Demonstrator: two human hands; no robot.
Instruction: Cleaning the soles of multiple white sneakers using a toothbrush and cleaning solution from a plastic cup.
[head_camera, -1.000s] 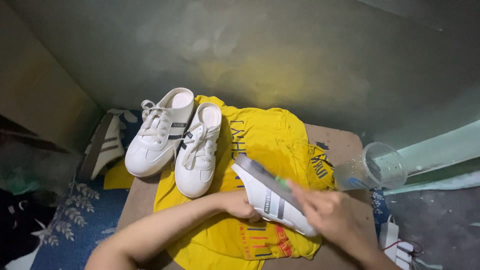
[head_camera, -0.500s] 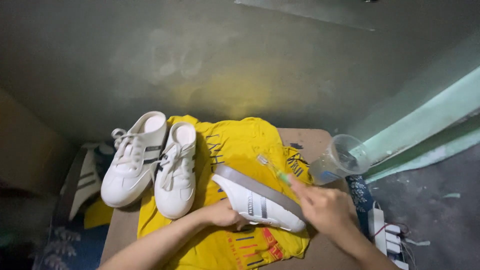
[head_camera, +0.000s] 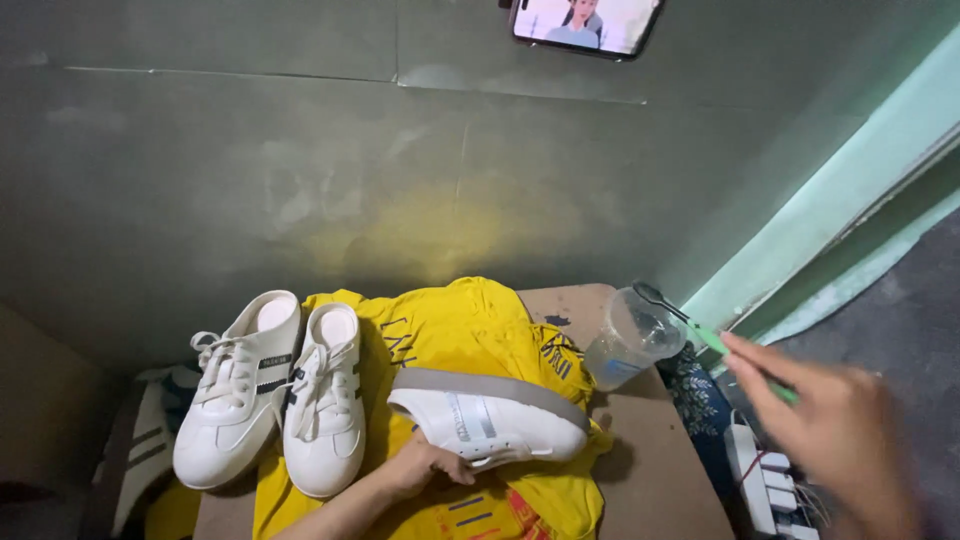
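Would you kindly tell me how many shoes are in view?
4: a pair on the yellow cloth, one on its side under the left hand, one at far left, partly hidden.

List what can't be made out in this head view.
- Right hand: motion-blurred; its grip on the green brush is unclear.
- Brush tip: hidden behind the plastic cup rim.
- Left hand: fingers tucked under the white shoe.
- Phone: cut by top edge.
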